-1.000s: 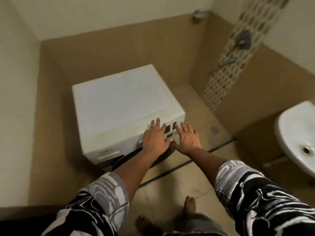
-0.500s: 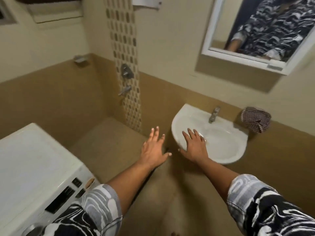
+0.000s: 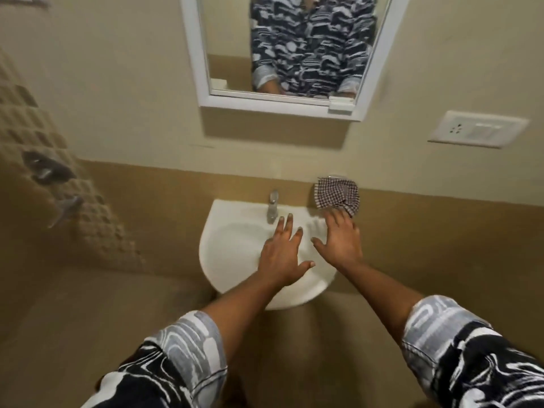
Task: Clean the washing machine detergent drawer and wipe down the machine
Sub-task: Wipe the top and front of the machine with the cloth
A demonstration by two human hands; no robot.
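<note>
A checked cloth [image 3: 338,195] hangs on the wall just right of a white wash basin [image 3: 232,245]. My right hand [image 3: 341,240] reaches out flat above the basin's right side, fingertips just below the cloth, holding nothing. My left hand [image 3: 282,254] hovers over the bowl with fingers spread, empty, near the chrome tap [image 3: 273,206]. The washing machine is out of view.
A white-framed mirror [image 3: 282,51] hangs above the basin and reflects a person's patterned shirt. A white socket plate [image 3: 477,129] sits on the wall at right. Shower fittings [image 3: 50,172] stick out from the tiled strip at left.
The view has swung right from the washing machine to face the basin. Both hands left the machine's panel and now reach over the basin, the right one close to the cloth.
</note>
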